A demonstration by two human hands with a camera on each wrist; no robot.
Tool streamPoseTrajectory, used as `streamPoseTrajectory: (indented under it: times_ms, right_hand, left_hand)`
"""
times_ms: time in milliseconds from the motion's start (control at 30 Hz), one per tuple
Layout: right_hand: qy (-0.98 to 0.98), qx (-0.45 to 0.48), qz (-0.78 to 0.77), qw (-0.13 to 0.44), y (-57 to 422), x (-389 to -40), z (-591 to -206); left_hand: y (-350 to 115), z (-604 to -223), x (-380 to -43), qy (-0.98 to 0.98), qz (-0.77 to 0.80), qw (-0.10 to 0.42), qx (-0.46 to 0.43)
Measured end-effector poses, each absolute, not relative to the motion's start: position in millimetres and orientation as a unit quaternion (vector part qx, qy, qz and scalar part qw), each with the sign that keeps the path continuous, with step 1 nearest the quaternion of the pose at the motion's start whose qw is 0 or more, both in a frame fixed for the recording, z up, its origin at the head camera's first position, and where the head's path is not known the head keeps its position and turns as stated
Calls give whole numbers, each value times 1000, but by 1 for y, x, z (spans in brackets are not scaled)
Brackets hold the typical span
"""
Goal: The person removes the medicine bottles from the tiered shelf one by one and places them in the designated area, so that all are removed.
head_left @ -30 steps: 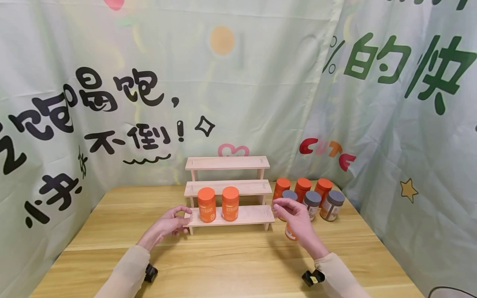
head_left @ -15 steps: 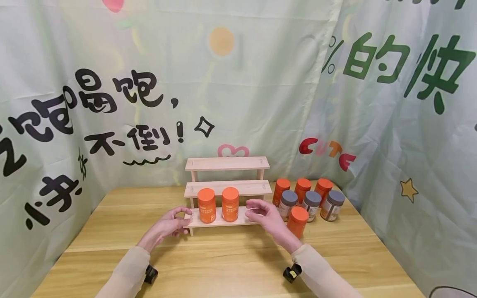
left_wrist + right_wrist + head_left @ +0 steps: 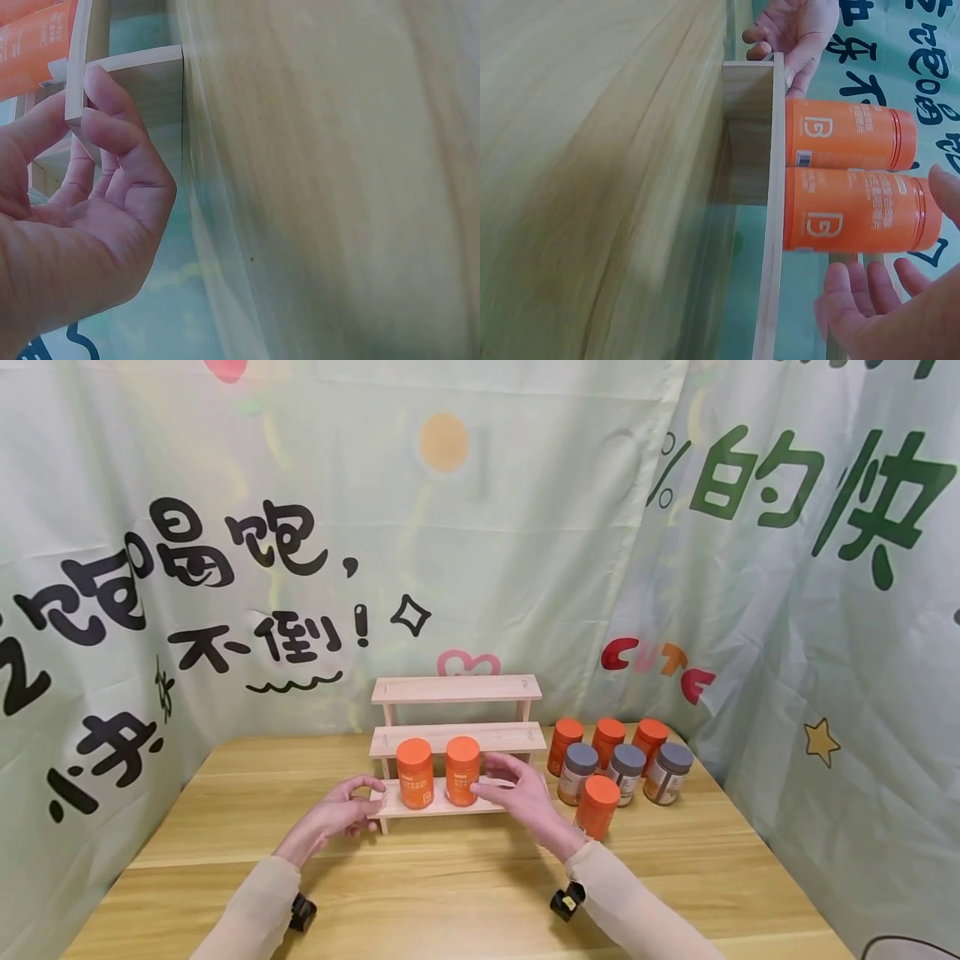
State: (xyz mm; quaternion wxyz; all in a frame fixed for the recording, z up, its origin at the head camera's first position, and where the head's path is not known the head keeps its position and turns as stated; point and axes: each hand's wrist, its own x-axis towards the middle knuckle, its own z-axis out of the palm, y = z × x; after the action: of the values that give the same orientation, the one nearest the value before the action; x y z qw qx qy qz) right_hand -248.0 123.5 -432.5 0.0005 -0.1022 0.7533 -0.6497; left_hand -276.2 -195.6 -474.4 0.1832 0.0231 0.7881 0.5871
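Observation:
A three-step pale wooden display rack [image 3: 456, 690] stands on the table. Two orange jars [image 3: 415, 777] with orange lids sit upright, side by side, on its lowest board. My left hand [image 3: 339, 812] pinches the left end of that board; the left wrist view shows the thumb on one face of the board [image 3: 76, 56] and fingertips on the other. My right hand [image 3: 525, 797] is at the right-hand orange jar [image 3: 855, 210], thumb in front and fingers spread on its right side. In the right wrist view the fingers stand apart from the jar; thumb contact is unclear.
Right of the rack, three orange-lidded jars [image 3: 609, 739] stand in a back row, with three grey-lidded jars [image 3: 626, 764] before them. Another orange jar [image 3: 597, 807] stands nearest, behind my right forearm. A printed cloth [image 3: 525, 527] hangs around the wooden table [image 3: 420, 893].
My right hand has moved left, from beside the jar group to the right-hand jar on the lowest board. The left hand keeps its hold on the rack.

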Motion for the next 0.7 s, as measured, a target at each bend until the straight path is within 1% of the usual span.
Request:
streamPoseTrajectory:
  times_ms: [167, 267, 467, 700]
  right_hand:
    - [751, -113, -650, -1, 113, -253, -431]
    - [761, -115, -639, -14, 108, -256, -430]
    - [764, -109, -635, -31, 98, -264, -431]
    - [774, -93, -626, -35, 92, -267, -436]
  left_hand:
    - [-195, -474, -275, 788, 588, 182, 25]
    - [-195, -473, -275, 787, 589, 183, 25]
    - [-195, -473, -277, 788, 587, 183, 26]
    - [-194, -473, -275, 789, 586, 184, 22]
